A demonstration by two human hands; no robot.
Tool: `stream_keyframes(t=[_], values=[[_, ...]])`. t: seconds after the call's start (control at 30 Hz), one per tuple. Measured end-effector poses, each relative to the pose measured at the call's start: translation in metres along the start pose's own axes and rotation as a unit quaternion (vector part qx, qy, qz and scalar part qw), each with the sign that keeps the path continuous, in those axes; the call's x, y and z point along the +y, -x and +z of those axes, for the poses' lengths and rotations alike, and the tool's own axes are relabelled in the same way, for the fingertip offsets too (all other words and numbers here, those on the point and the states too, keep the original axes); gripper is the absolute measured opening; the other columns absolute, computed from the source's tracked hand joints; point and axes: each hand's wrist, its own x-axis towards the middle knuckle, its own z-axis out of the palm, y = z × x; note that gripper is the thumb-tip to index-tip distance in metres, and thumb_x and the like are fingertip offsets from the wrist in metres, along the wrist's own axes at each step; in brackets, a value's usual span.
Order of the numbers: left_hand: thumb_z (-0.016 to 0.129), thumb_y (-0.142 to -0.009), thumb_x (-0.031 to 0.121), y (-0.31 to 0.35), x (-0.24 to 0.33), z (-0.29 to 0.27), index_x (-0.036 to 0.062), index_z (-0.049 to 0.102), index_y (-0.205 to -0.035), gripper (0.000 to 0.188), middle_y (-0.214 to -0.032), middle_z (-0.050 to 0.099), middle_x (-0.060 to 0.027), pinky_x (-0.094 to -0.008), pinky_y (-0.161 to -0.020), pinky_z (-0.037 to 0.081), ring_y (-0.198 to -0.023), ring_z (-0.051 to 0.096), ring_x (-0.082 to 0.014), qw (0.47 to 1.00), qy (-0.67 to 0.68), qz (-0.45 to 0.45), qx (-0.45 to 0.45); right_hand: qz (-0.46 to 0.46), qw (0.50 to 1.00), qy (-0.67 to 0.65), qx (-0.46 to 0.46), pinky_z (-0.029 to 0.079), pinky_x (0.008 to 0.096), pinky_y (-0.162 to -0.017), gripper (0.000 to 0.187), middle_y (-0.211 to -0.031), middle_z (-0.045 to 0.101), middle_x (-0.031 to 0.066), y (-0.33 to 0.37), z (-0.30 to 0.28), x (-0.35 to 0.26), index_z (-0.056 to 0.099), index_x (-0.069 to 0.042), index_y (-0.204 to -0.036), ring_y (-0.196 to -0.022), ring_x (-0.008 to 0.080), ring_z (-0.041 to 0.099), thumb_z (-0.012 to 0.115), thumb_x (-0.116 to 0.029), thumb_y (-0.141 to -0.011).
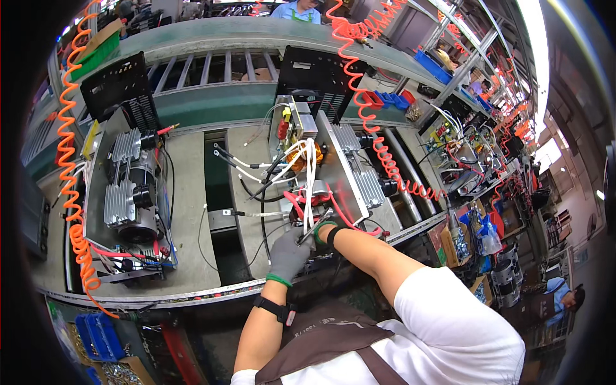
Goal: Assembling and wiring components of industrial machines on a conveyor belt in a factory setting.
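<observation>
An opened machine (340,163) with an upright metal plate stands on the bench before me. Thick white wires (310,173) run down over its copper-coloured coil (296,156), with red cables (337,202) beside them. My left hand (290,255), in a grey glove with a green cuff, is closed at the near end of the machine. A thin shiny metal piece shows at its fingertips, too small to name. Close to it, my right hand (320,232) reaches in from the right at the machine's near end. Its fingers are mostly hidden behind the left hand and wires.
A second machine (131,186) with finned cylinders sits at the left. Orange coiled air hoses (76,224) hang on both sides. Black panels (119,90) stand at the back, before a roller conveyor (192,67). Blue parts bins (99,337) are below left. Co-workers (298,11) stand farther off.
</observation>
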Motion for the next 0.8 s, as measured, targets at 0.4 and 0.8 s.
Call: stream_keyframes(t=[0.4, 0.8], values=[[0.063, -0.080, 0.022, -0.002, -0.007, 0.000, 0.0039, 0.066, -0.098, 0.026, -0.082, 0.065, -0.0184, -0.0366, -0.067, 0.049, -0.075, 0.064, -0.0315, 1.000, 0.016, -0.005, -0.008, 0.003, 1.000, 0.006, 0.002, 0.047, 0.0391, -0.085, 0.034, -0.114, 0.062, 0.0136, -0.009, 0.004, 0.006, 0.065, -0.008, -0.107, -0.098, 0.0282, 0.061, 0.051, -0.029, -0.083], [0.063, -0.078, 0.026, -0.005, -0.018, 0.006, 0.0097, 0.065, -0.097, 0.024, -0.086, 0.064, -0.0184, -0.0437, -0.071, 0.048, -0.082, 0.061, -0.0368, 1.000, 0.006, 0.001, -0.014, 0.016, 1.000, 0.008, -0.010, 0.046, 0.0391, -0.086, 0.035, -0.115, 0.061, 0.0131, -0.011, 0.004, 0.013, 0.063, -0.008, -0.109, -0.100, 0.0277, 0.060, 0.049, -0.029, -0.084]])
